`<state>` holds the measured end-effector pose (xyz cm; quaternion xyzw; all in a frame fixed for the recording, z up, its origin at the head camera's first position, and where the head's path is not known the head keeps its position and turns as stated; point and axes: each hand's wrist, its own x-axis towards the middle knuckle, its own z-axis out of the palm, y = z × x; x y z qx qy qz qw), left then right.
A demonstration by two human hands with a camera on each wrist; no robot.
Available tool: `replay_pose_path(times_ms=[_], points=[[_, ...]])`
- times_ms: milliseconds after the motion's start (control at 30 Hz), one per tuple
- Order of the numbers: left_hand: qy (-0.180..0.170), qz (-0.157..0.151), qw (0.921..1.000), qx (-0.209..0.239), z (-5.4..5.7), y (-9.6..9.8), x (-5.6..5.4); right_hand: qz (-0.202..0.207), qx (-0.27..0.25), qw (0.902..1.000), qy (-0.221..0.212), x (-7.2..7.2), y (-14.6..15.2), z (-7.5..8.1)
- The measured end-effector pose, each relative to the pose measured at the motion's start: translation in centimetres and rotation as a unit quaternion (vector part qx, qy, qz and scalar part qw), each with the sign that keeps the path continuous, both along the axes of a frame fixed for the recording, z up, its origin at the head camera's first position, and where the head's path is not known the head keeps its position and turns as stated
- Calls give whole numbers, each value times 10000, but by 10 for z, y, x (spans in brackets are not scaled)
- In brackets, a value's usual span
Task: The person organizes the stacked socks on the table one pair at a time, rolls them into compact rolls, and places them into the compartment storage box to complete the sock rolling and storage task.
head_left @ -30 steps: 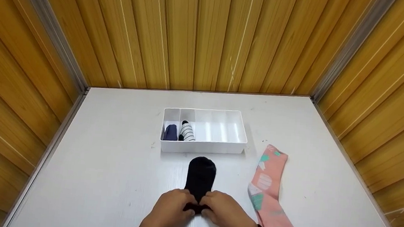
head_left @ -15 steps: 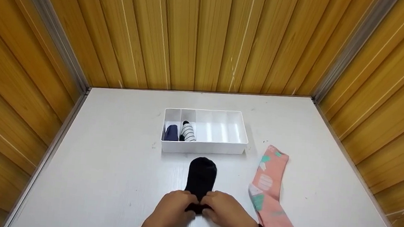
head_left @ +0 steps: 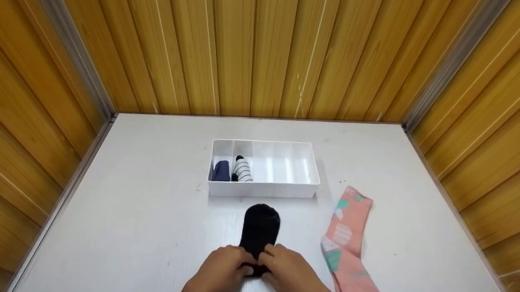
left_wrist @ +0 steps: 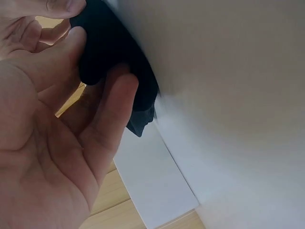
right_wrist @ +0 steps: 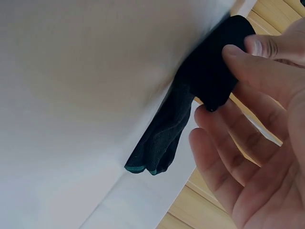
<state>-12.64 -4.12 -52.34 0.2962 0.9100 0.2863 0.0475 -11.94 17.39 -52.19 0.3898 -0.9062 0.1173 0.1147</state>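
blk sock (head_left: 261, 225): on wht tbl (head_left: 141, 211), near end betw. hands, long axis running fwd twd wht box (head_left: 263, 191) | L hand (head_left: 225, 266) + R hand (head_left: 293, 273): both pinch near end (neither clearly closer) | far end free, near box, not touching

Two bare hands (head_left: 224, 269) (head_left: 292, 272) appear with one oblong white plastic box (head_left: 263, 191) and four sock sets (head_left: 261, 223) (head_left: 222, 171) (head_left: 243, 169) (head_left: 344, 235): black, navy, striped, pink.

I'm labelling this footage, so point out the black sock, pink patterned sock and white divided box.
Black sock (head_left: 260, 231), head view: its uncovered middle.
Pink patterned sock (head_left: 348, 251), head view: its middle.
White divided box (head_left: 263, 190), head view: its front wall.
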Motion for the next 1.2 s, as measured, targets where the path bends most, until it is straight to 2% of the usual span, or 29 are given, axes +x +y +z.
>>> replay_pose_path(times_ms=[200,433,700,867,1033,1200], points=[[131,12,9999,-74,-1,0,0,-19,-79,9999,61,0,-2,-1],[88,21,9999,-62,0,1,-1,-88,12,9999,96,0,-2,1],[327,21,9995,-37,-1,2,-3,-223,113,9996,123,1,-1,0],[205,89,9996,144,-1,1,-4,-280,52,9996,-2,1,0,-2],[98,9,9998,196,-1,1,-5,-378,86,9989,-264,1,-2,-3],[-19,-22,9998,208,-1,-1,-6,-487,127,9983,-301,2,-7,-3]])
